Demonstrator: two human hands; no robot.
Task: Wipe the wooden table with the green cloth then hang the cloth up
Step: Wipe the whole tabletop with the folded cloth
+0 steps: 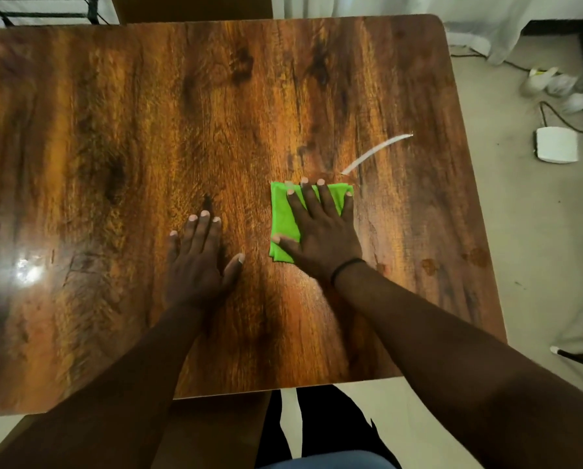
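Two bare hands lie flat on the wooden counter [114,130], palms down. The right hand [320,231] presses on the green cloth [283,218], a folded square that lies under its palm and spread fingers [312,198]; those fingers are extended, not curled around the fabric, and their tips reach just past the cloth's far edge. The cloth shows mostly on the thumb side of that hand, with a strip beyond the little finger. The left hand [198,262] rests open beside it, fingers straight and together, thumb angled toward the cloth but apart from it. A pale white streak [376,152] crosses the counter just beyond the right fingertips. A dark band [347,265] circles the right wrist.
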